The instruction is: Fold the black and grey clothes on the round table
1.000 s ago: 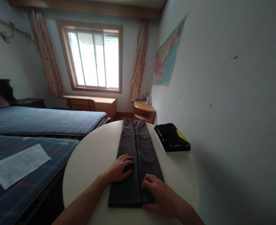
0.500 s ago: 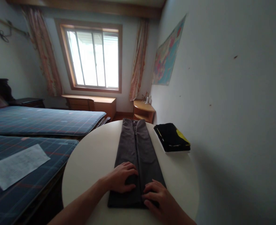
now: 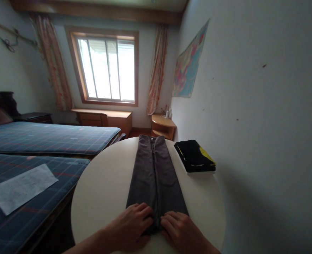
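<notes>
Head view, the only one: dark grey trousers (image 3: 145, 176) lie lengthwise on the round white table (image 3: 97, 190), running from under both hands straight out ahead of them. Waistband (image 3: 159, 137) at the far end; near end sits under the fingers. Legs are side by side, the line between them pointing back to the gap between the hands.

Left hand (image 3: 135, 225): palm down on the left side of the near end, fingers bent over the cloth. Right hand (image 3: 181, 229): mirrors it on the right side, fingertips just beside the left's, not touching. Neither is a fist. Can't tell whether they pinch the fabric or only press on it; undersides hidden. My read: one hand per leg so both sides get even contact, and the lengthwise lay puts the near edge within easy reach.

Stack of folded black-and-yellow cloth (image 3: 194, 155), likely garments, sits ahead and right of the right hand, apart from the trousers. Probably parked there so they get the middle. Paper sheet (image 3: 23, 188) is on the plaid mattress (image 3: 72, 167), well left of the left hand, so out of the way.
</notes>
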A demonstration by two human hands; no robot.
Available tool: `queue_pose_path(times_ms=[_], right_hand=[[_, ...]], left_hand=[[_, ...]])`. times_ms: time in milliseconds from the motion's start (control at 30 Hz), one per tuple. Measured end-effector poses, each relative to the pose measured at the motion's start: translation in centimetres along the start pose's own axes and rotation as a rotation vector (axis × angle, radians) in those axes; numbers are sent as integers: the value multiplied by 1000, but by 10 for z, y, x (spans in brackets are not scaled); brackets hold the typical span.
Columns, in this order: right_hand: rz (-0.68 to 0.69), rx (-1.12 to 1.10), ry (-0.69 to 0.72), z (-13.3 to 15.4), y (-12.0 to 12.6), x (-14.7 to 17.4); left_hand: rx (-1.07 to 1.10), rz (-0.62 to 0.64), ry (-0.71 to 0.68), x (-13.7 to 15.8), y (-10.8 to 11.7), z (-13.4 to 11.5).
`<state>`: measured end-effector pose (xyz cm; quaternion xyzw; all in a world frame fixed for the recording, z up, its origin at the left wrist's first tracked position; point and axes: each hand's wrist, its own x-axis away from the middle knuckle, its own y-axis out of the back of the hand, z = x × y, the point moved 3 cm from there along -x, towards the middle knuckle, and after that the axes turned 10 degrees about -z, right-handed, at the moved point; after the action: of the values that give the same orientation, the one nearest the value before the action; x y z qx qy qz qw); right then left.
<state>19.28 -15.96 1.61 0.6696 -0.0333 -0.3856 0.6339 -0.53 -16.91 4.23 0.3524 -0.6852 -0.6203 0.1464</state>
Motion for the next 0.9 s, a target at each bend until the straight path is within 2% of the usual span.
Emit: queue_pose_path(times_ms=[167, 333, 467, 567, 733, 900], right_hand=[[-24, 29, -38, 3, 4, -7], [4, 14, -92, 6, 3, -9], [34, 3, -209, 0, 7, -12], [126, -95, -257, -6, 19, -15], [304, -201, -204, -19, 49, -8], [321, -295, -209, -43, 59, 13]], left_hand=[[-140, 16, 21, 2, -4, -4], [-109, -38, 134, 2, -5, 6], [-109, -33, 49, 5, 4, 11], [-41, -2, 43, 12, 17, 19], [183, 8, 75, 27, 38, 42], [327, 3, 165, 41, 39, 59]])
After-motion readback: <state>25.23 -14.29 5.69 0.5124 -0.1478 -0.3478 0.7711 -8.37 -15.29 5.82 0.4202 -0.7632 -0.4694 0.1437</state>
